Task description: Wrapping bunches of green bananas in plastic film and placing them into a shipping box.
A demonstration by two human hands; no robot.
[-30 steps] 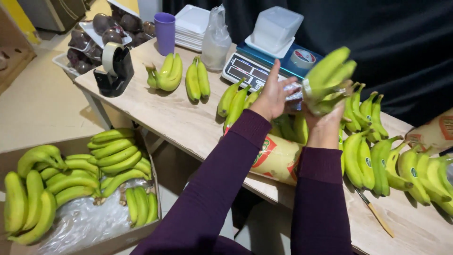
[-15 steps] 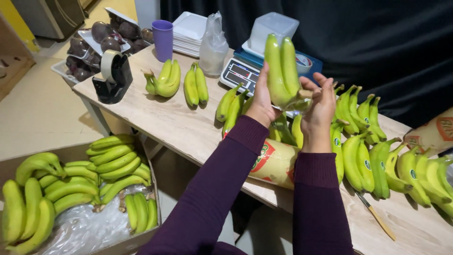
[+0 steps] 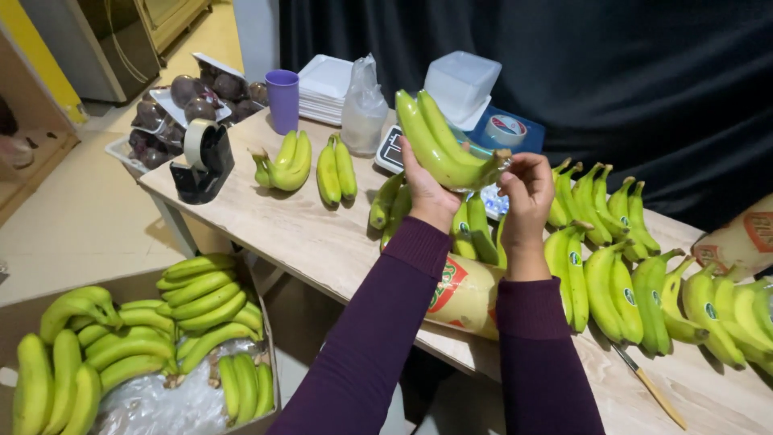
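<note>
- A person in dark purple long sleeves holds up a small bunch of green, curved bananas (image 3: 439, 145) above a pale wooden table (image 3: 298, 234).
- The left hand (image 3: 427, 193) is closed around the underside of the bunch, palm cupping the fruit from below, so the bananas rise up and to the left out of the grip.
- The right hand (image 3: 527, 197) pinches the brown stem end of the same bunch between thumb and fingertips; the stem sits at the bunch's right end, just at that pinch.
- The bunch hangs in the air between the two hands, in front of a digital weighing scale with a blue top (image 3: 483, 141), not touching the table.
- On the table to the left lie two more small green banana bunches (image 3: 310, 165), near a purple plastic cup (image 3: 283, 98) and a black tape dispenser (image 3: 201, 161).
- To the right, a long row of green bananas (image 3: 644, 274) lies along the table, well apart from the held bunch.
- A thin knife with a wooden handle (image 3: 648, 387) rests by the table's near edge.
- Lower left, an open cardboard box of green bananas (image 3: 137, 346) stands on the floor.
</note>
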